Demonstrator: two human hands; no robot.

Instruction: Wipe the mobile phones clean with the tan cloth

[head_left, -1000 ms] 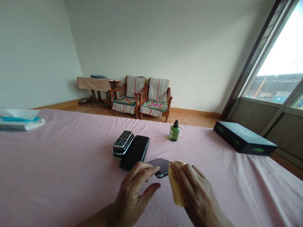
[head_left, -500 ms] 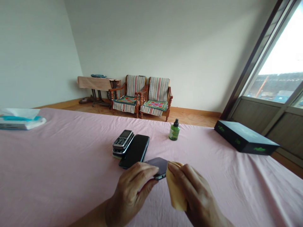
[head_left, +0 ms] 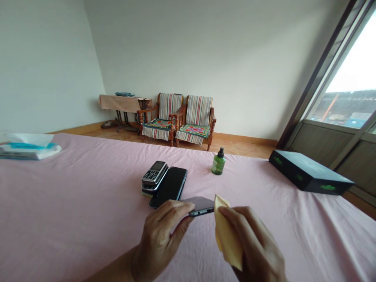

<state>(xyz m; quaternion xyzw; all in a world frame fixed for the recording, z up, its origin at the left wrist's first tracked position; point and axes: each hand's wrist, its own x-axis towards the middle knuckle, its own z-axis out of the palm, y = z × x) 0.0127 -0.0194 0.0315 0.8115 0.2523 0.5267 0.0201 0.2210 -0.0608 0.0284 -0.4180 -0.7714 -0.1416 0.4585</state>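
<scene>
A dark, flat phone [head_left: 201,204] is pinched at its left end between the thumb and fingers of my left hand [head_left: 164,235]. Its edge with small ports faces me. In my right hand [head_left: 255,239] is a folded yellow cloth [head_left: 227,237], whose upper tip is at the phone's right end; whether they touch I cannot tell. Just beyond my left hand lies a black smartphone [head_left: 172,186]. Against its left side is a small stack with a silver keypad phone [head_left: 154,172] on top.
A green bottle [head_left: 218,162] with a black cap stands farther back on the pink sheet [head_left: 88,203]. To the right lies a black box [head_left: 308,172], to the far left a tissue pack [head_left: 32,150]. Two wooden chairs [head_left: 194,117] stand by the wall beyond.
My right hand with the cloth has shifted a little right and down, off the phone's corner. The phone has tilted, so its near edge shows more. The view has turned slightly left.
</scene>
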